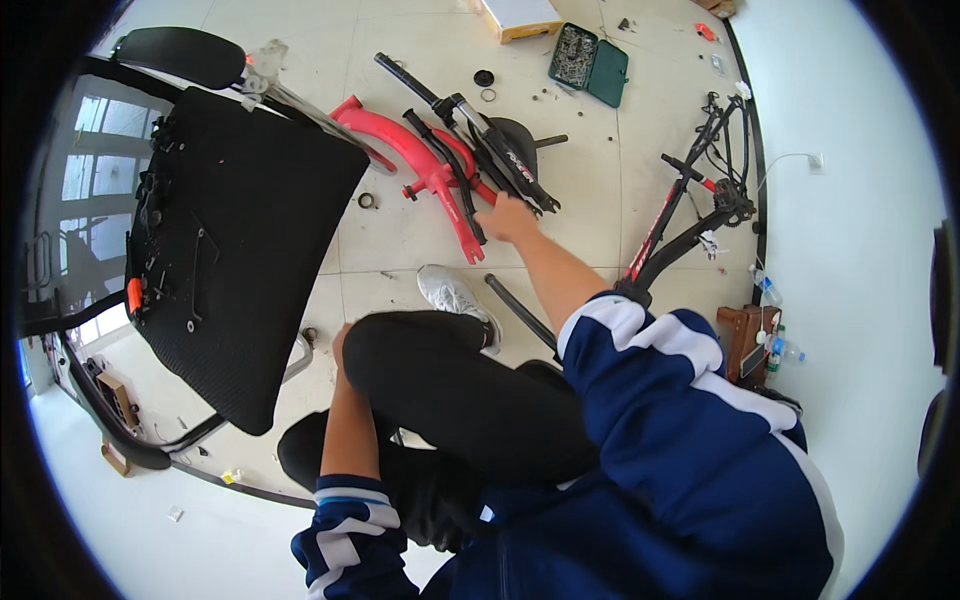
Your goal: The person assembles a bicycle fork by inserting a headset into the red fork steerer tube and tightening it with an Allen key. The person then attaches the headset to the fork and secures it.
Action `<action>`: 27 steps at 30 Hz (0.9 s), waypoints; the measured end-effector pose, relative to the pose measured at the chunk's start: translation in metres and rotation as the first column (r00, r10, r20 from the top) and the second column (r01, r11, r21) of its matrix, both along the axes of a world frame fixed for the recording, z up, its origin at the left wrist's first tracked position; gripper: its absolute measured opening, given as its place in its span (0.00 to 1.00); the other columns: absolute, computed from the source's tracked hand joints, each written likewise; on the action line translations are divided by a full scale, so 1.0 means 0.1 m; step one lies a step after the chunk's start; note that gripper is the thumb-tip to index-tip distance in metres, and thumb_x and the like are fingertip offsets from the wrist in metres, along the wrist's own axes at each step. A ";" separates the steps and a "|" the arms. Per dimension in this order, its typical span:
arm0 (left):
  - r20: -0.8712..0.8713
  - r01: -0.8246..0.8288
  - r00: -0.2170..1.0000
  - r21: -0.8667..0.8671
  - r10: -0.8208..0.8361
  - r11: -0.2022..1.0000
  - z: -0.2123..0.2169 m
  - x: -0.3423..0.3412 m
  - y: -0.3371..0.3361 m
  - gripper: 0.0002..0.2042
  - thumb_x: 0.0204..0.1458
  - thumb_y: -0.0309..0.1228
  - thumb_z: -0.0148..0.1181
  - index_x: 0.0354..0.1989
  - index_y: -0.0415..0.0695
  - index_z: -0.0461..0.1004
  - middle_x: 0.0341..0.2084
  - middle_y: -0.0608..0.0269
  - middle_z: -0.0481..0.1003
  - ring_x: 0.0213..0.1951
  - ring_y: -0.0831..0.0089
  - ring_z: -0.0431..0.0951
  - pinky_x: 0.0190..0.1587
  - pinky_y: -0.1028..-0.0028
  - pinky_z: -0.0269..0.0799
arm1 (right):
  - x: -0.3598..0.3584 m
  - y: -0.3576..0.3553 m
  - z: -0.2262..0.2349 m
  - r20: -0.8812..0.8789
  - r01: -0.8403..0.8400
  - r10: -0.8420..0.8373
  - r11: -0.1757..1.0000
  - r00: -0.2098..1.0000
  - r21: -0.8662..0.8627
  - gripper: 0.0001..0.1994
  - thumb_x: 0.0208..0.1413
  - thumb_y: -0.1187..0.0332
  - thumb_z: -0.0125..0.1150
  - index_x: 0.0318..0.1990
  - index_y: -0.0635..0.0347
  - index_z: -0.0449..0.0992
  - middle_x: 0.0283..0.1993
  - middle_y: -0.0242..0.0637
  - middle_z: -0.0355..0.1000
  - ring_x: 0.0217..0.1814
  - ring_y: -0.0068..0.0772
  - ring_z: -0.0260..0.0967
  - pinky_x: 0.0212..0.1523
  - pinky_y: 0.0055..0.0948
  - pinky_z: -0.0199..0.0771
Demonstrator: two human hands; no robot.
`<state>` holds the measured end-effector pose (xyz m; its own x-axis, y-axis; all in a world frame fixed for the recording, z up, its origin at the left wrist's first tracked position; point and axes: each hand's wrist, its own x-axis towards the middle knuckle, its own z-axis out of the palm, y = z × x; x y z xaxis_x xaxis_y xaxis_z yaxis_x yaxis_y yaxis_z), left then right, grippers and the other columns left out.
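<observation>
My right hand (pixel 508 218) reaches forward over the floor and rests on the near end of a black bicycle fork (pixel 500 150), which lies across a red bicycle frame (pixel 415 155). Its fingers are hidden from me, so the grip is unclear. My left hand (pixel 340 345) is down beside my bent left knee (pixel 400 350), mostly hidden behind it. A black tube (pixel 520 310) lies on the tiles under my right forearm, next to my white shoe (pixel 455 295).
A black mat-covered tray (pixel 240 250) with small tools stands on a stand at left. An open green parts case (pixel 588 62) and a cardboard box (pixel 520 18) lie at the back. A black and red bike frame (pixel 690 215) leans by the right wall, near a wooden box (pixel 745 340).
</observation>
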<state>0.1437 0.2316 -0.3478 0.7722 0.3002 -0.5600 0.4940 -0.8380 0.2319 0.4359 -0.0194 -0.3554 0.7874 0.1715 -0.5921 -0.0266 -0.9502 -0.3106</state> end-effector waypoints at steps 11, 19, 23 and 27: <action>-0.177 -0.176 0.975 -0.237 0.136 0.955 -0.33 -0.56 -0.03 0.14 0.52 0.41 0.56 0.34 0.44 0.80 0.34 0.48 0.79 0.42 0.49 0.79 0.43 0.57 0.75 | -0.22 0.70 -1.15 -0.200 0.330 -0.320 0.944 0.926 0.019 0.28 0.42 0.53 0.69 0.46 0.67 0.75 0.48 0.56 0.76 0.52 0.53 0.74 0.51 0.44 0.75; -0.171 -0.249 0.963 -0.260 0.209 0.933 -0.31 -0.76 -0.11 0.14 0.52 0.41 0.56 0.35 0.44 0.80 0.36 0.47 0.79 0.44 0.48 0.78 0.45 0.57 0.75 | -0.02 0.82 -0.72 -0.175 0.442 -0.432 0.897 0.885 0.020 0.22 0.49 0.56 0.58 0.44 0.66 0.78 0.48 0.56 0.76 0.53 0.53 0.74 0.53 0.45 0.74; -0.136 -0.212 0.974 -0.277 0.180 0.937 -0.27 -0.66 -0.10 0.14 0.52 0.42 0.56 0.36 0.44 0.80 0.37 0.46 0.79 0.45 0.48 0.77 0.46 0.56 0.74 | 0.02 0.53 -0.34 -0.096 0.456 -0.457 0.889 0.884 -0.029 0.23 0.47 0.56 0.58 0.46 0.66 0.78 0.49 0.56 0.75 0.54 0.53 0.73 0.54 0.46 0.73; -0.069 -0.205 0.979 -0.281 0.194 0.938 -0.22 -0.52 -0.15 0.14 0.53 0.42 0.56 0.37 0.44 0.80 0.38 0.46 0.79 0.45 0.47 0.77 0.47 0.56 0.74 | -0.08 -0.07 -0.29 -0.053 0.403 -0.401 0.915 0.915 0.035 0.23 0.46 0.54 0.60 0.41 0.67 0.79 0.43 0.57 0.77 0.51 0.55 0.75 0.51 0.46 0.74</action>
